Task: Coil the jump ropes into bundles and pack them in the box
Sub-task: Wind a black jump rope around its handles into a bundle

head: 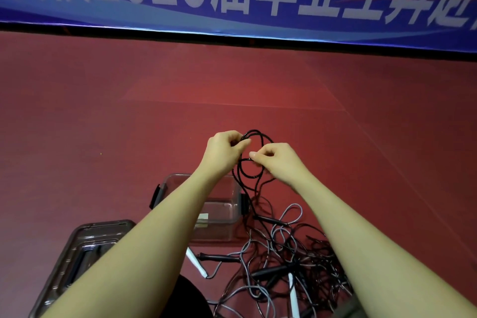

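A single head-worn camera looks forward and down over outstretched arms, close above the red floor point(103, 111).

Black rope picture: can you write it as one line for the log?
step: coiling | left hand: grips black rope loops | right hand: pinches same rope | clear box: on floor, no rope visible inside | rope pile: uncoiled

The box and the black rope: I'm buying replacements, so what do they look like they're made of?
The box looks like clear, glossy hard plastic: the red floor shows through its walls, and it has dark clips at its ends. The black rope, held in both hands, looks like thin, smooth, slightly shiny cord, likely PVC or coated cable; the view cannot settle which.
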Demonstrator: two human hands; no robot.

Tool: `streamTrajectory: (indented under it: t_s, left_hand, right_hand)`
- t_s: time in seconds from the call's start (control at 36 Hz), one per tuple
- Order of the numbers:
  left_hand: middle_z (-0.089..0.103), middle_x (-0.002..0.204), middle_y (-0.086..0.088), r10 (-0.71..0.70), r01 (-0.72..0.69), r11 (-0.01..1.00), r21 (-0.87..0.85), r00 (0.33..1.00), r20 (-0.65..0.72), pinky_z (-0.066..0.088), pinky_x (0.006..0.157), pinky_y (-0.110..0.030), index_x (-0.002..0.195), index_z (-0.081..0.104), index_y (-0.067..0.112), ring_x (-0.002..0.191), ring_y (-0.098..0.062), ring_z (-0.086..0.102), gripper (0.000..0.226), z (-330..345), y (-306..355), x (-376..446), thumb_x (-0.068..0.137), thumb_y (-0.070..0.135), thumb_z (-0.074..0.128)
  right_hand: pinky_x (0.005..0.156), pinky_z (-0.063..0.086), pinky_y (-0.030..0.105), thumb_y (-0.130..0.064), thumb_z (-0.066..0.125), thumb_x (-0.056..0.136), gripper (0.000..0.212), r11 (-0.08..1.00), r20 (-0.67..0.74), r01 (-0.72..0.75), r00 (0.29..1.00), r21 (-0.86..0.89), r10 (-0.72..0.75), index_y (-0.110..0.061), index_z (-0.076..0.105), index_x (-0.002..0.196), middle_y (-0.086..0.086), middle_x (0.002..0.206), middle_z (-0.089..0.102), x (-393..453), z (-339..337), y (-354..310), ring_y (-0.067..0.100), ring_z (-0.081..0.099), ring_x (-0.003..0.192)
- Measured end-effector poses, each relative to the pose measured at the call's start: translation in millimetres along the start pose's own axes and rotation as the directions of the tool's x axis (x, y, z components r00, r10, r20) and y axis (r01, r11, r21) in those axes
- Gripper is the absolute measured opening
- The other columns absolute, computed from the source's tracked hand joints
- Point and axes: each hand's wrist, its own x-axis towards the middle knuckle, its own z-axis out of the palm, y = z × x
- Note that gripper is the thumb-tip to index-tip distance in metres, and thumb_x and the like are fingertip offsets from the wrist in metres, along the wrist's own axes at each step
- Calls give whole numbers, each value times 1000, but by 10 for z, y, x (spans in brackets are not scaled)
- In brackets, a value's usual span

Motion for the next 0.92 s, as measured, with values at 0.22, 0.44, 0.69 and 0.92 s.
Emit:
streamTrajectory:
  t_s: [0.22,0.44,0.69,0.92]
  left_hand:
    - [60,69,-15,-8,6,1000,-16,997,-83,48,62,-36,83,63,3,58,-17,51,29,-89,-52,75,92,29,59]
    - [53,49,5,-49,20,949,-315,995,-84,51,61,-31,85,58,-6,45,-10,54,32,-117,87,83,93,25,60]
    - [49,63,-12,-71,26,861,-508,995,-70,57,57,-26,85,56,0,50,-13,62,18,-122,128,88,95,16,58]
    - [48,58,-6,-106,28,859,-511,987,-123,57,57,-28,88,56,1,47,-12,62,18,-161,65,104,96,17,55]
  right_hand:
    - [71,38,26,-17,72,81,11,990,7,49,999,-133,-49,-12,62,82,-2,89,57,-11,-16,34,10,52,75]
    - [88,34,21,-12,63,88,28,930,66,83,996,-358,-63,-16,68,115,5,110,52,35,73,125,22,47,109]
    - [74,47,30,-6,52,84,24,956,252,119,966,-268,-50,-9,68,101,6,101,55,-40,182,11,26,59,92]
    - [69,47,25,-15,64,89,13,996,282,30,958,78,-51,-4,70,87,8,77,69,-36,161,82,8,58,64]
